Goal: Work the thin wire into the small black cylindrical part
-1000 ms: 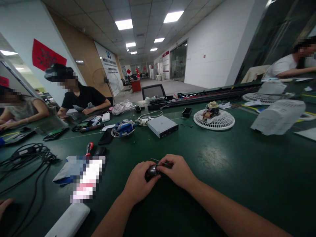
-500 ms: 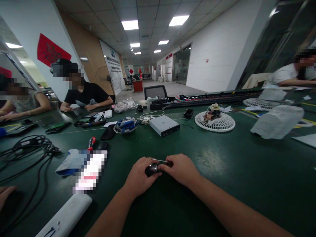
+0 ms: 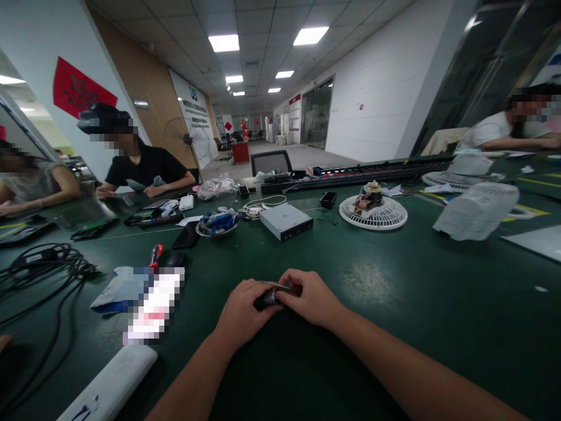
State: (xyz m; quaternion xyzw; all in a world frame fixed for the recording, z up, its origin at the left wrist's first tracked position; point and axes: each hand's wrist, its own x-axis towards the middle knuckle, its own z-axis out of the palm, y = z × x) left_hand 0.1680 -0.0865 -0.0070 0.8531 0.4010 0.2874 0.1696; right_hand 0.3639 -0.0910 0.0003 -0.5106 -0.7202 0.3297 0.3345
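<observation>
My left hand (image 3: 245, 310) is wrapped round a dark cylindrical object (image 3: 266, 299) with a shiny end, just above the green table (image 3: 333, 362). From the right, my right hand (image 3: 309, 297) touches the object's end with its fingers pinched together. A thin metal strip or tool (image 3: 280, 286) runs between the two hands, and its right end goes into my right fingers. What exactly it is cannot be made out. Beyond the hands sits a grey disc drive (image 3: 286, 221), with a bowl of blue and grey cloth (image 3: 218, 223) to its left.
A white fan grille (image 3: 373, 215) and a white plastic housing (image 3: 477, 211) stand at the right. At the left are black cables (image 3: 48, 263), a folded cloth (image 3: 120, 287), a red-handled tool (image 3: 156, 256) and a long white object (image 3: 114, 383). Several people sit around the table.
The view has shifted slightly to the right. The dark cylinder has turned, showing less of its shiny end, and my right fingers have moved a little over the strip.
</observation>
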